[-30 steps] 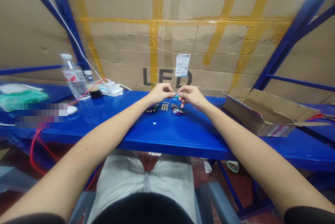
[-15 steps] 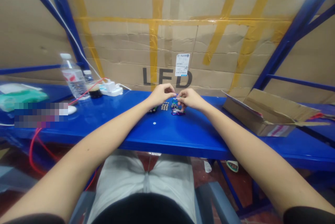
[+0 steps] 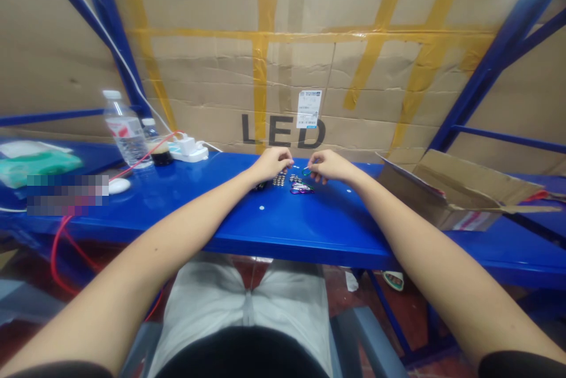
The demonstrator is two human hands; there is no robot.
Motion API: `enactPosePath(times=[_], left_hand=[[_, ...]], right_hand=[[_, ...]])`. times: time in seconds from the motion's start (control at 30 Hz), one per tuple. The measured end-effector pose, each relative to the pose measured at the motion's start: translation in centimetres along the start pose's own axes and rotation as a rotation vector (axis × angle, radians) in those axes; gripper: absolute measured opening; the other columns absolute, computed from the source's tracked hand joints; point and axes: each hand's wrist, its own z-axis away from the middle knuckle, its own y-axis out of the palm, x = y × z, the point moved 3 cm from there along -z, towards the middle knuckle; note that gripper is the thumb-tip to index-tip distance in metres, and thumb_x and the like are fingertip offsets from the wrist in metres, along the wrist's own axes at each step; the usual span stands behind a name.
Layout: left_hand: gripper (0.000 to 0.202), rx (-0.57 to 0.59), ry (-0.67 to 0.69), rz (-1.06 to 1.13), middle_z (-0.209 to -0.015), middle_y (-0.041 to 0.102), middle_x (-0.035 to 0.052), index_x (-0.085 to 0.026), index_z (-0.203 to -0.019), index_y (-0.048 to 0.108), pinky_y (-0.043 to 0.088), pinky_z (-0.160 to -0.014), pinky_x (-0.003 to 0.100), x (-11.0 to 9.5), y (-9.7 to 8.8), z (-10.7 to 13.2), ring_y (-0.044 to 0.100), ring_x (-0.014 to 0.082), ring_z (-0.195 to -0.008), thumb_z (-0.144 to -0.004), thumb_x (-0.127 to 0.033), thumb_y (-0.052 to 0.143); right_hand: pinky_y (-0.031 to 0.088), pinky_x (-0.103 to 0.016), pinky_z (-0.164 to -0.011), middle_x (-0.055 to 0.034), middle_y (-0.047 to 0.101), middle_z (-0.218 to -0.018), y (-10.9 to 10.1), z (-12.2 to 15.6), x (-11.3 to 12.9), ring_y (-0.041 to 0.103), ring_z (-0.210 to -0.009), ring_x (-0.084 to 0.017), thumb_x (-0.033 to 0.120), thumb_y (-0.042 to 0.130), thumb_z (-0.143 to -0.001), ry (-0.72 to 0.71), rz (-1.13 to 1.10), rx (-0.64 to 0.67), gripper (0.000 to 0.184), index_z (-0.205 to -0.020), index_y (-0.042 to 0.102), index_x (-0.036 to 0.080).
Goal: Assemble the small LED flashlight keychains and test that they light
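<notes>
Water bottle (image 3: 126, 133), power strip (image 3: 189, 149), cardboard box (image 3: 460, 195)

My right hand (image 3: 331, 166) is pinching a small green clip (image 3: 306, 171) that is gleaming like coated metal. By my left hand (image 3: 272, 163), little silver pieces (image 3: 279, 178) are glinting, bare and polished. The blue bench (image 3: 309, 230) is shining smooth and glossy; the cardboard wall (image 3: 375, 83) is looking matt, creased, its tape (image 3: 260, 71) slick.
</notes>
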Motion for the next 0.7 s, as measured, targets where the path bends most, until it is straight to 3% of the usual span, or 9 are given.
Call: enactPosePath(times=[0.1,0.27,0.47,0.7], left_hand=[[0.010,-0.010,0.018,-0.084,-0.078,0.073,0.0045,-0.016,-0.082,0.065,0.048,-0.067,0.029,0.1,0.5,-0.5,0.065,0.0155,-0.068,-0.088,-0.022,0.061],[0.011,-0.012,0.134,-0.313,-0.087,0.076,0.0054,-0.018,-0.082,0.075,0.047,-0.084,0.035,-1.2,2.6,-1.4,0.064,0.0219,-0.087,-0.084,-0.022,0.066],[0.015,0.050,0.063,-0.441,-0.084,0.078,0.0037,-0.022,-0.083,0.080,0.041,-0.097,0.042,-1.8,3.9,-1.2,0.063,0.0247,-0.096,-0.083,-0.023,0.065],[0.017,0.086,0.022,-0.576,-0.089,0.076,0.0074,-0.024,-0.087,0.082,0.039,-0.100,0.050,-1.7,3.9,-1.1,0.052,0.0333,-0.110,-0.082,-0.029,0.067]], right_hand=[[0.044,-0.022,-0.041,-0.0004,0.060,-0.051,-0.2,0.2,0.2,0.053,-0.042,-0.011,0.004,0.067,-0.079,-0.002,0.090,-0.002,0.013,-0.071,0.065,0.015],[0.037,-0.022,-0.042,0.0011,0.058,-0.051,-0.6,0.3,0.1,0.045,-0.042,-0.008,0.011,0.069,-0.073,-0.035,0.131,0.015,0.008,-0.067,0.071,0.015],[0.033,-0.023,-0.042,0.0037,0.047,-0.047,-0.3,0.6,-0.2,0.039,-0.043,-0.008,0.015,0.070,-0.071,0.044,0.110,0.113,0.015,-0.057,0.064,0.015],[0.038,-0.022,-0.046,0.0005,0.057,-0.054,0.6,0.4,-0.7,0.046,-0.049,-0.009,0.011,0.068,-0.071,0.076,0.026,0.132,0.011,-0.060,0.067,0.014]])
